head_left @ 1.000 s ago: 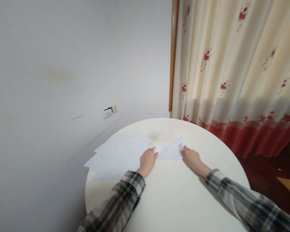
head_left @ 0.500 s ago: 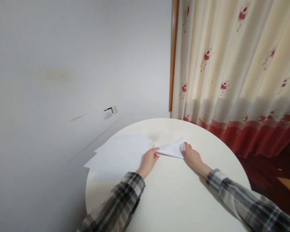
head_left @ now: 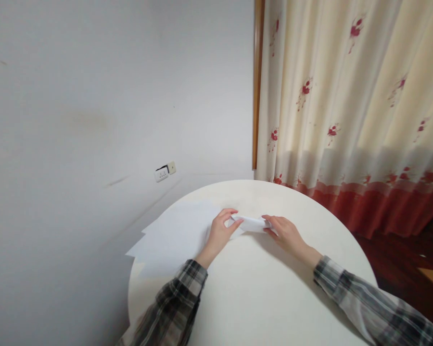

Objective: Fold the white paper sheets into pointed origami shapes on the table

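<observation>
A folded sheet of white paper [head_left: 253,224] is stretched between my two hands over the round white table [head_left: 267,298]. My left hand [head_left: 222,230] pinches its left end between thumb and fingers. At the other end, my right hand [head_left: 283,234] grips the paper, thumb below and fingers on top. Part of a flap hangs down beside the left thumb. Several loose white sheets [head_left: 176,235] lie overlapping to the left, partly behind my left hand, their corners jutting past the table's edge.
Close behind the table on the left is a pale wall [head_left: 94,120] with a socket [head_left: 161,174]. A cream curtain [head_left: 321,110] with red flowers and a red hem hangs at the back right. Dark floor [head_left: 393,259] shows at right.
The paper's flat triangular shape has turned into a narrow band, tilted up from the table. My hands have drawn a little closer, and the left has moved slightly up and left.
</observation>
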{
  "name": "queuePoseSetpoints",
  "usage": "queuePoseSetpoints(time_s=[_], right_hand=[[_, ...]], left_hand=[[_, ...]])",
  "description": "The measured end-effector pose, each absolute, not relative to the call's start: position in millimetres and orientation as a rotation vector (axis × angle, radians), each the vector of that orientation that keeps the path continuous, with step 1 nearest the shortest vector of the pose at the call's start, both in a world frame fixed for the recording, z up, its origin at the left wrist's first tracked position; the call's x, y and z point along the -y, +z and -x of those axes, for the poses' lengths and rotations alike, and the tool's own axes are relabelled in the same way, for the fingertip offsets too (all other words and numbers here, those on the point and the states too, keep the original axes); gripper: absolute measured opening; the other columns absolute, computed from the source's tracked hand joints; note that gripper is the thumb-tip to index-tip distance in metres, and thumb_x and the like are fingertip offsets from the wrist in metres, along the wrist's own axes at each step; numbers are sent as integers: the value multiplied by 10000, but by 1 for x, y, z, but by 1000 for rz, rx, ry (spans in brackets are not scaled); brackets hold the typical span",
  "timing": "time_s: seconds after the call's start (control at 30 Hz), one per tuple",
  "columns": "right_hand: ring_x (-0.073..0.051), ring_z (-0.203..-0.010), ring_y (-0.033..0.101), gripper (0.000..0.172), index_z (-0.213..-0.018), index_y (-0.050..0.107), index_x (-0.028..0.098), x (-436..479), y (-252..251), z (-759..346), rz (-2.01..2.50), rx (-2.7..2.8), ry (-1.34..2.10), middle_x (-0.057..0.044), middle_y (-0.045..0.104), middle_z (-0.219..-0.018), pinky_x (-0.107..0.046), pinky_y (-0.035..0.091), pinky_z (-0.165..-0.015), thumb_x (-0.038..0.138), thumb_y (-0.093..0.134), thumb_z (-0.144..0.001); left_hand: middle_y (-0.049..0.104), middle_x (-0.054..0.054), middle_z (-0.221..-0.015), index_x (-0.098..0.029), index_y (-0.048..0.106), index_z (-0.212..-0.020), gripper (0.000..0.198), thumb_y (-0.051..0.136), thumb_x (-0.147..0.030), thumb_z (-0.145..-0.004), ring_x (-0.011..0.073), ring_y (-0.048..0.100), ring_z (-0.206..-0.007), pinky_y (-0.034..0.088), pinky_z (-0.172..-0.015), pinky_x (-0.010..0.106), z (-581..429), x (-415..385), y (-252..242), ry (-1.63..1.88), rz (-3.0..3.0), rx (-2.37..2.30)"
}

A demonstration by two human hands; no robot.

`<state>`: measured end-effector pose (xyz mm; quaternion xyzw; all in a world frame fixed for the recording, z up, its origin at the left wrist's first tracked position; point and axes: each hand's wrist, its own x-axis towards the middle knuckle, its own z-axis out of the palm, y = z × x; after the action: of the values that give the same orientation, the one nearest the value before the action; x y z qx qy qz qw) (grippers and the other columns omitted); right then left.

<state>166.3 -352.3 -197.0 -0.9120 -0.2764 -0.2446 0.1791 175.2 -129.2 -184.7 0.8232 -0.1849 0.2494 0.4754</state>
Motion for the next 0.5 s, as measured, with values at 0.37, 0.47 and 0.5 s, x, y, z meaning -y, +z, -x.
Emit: queuePoseSetpoints(time_s=[0.37, 0.47, 0.5], right_hand=[[-137, -655, 572, 321, -907, 588, 137, 350, -117, -168, 2105, 764, 362, -31, 630, -798, -198, 417, -528, 384, 589, -701], [-132, -641, 571, 341, -893, 604, 139, 355, -129, -173, 2051, 671, 526, -29, 631, -794, -189, 418, -513, 401, 611, -675], [-135, -656, 575, 354, -904, 607, 144, 356, -134, -174, 2020, 642, 577, -31, 632, -810, -189, 426, -526, 408, 615, -670]], left_hand=[[615, 68, -928, -150, 489, -1138, 613, 659, -458, -637, 152, 569, -732, 430, -631, 223, -142, 108, -164, -63, -1333, 324], [621, 70, -895, -131, 536, -1084, 552, 648, -456, -652, 147, 567, -725, 429, -641, 227, -144, 110, -175, -121, -1325, 295], [624, 71, -871, -121, 561, -1037, 515, 647, -453, -654, 146, 568, -714, 427, -633, 225, -146, 110, -178, -125, -1336, 283]])
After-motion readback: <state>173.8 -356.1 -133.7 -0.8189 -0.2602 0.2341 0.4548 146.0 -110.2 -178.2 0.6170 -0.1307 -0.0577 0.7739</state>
